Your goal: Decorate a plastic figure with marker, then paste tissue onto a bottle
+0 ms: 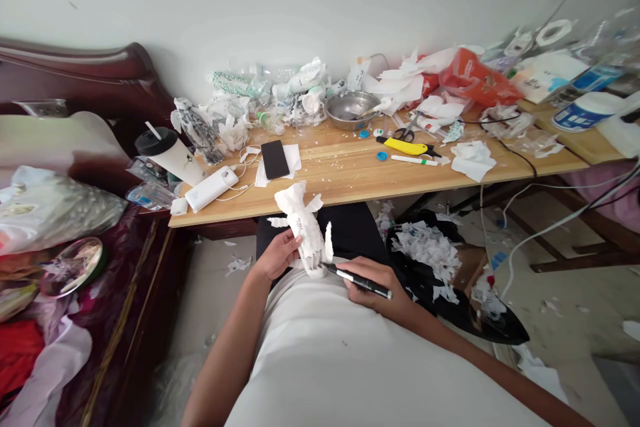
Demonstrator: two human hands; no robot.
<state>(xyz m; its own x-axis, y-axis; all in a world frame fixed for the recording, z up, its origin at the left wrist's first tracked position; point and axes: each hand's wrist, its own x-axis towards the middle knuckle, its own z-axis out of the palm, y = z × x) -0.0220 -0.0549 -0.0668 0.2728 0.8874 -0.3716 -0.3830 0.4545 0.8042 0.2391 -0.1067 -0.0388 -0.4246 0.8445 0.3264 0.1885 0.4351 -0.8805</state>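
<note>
My left hand (280, 252) is closed around the side of a white paper figure (306, 230), held over my lap below the table's front edge. The figure has a flared end pointing at the table, thin flaps sticking out at its sides, and dark marks near its lower end. In my right hand (373, 280) is a black marker pen (363, 280), gripped like a writing tool. Its tip is at the figure's lower end; whether it touches the paper I cannot tell.
On the wooden table (330, 180) lie a black phone (275, 159), a white power bank (212, 189), a yellow utility knife (406, 146) and scissors (404, 135). A metal bowl (350, 110) stands among crumpled paper and bottles. A black bag (500, 323) of paper scraps sits on the floor at right.
</note>
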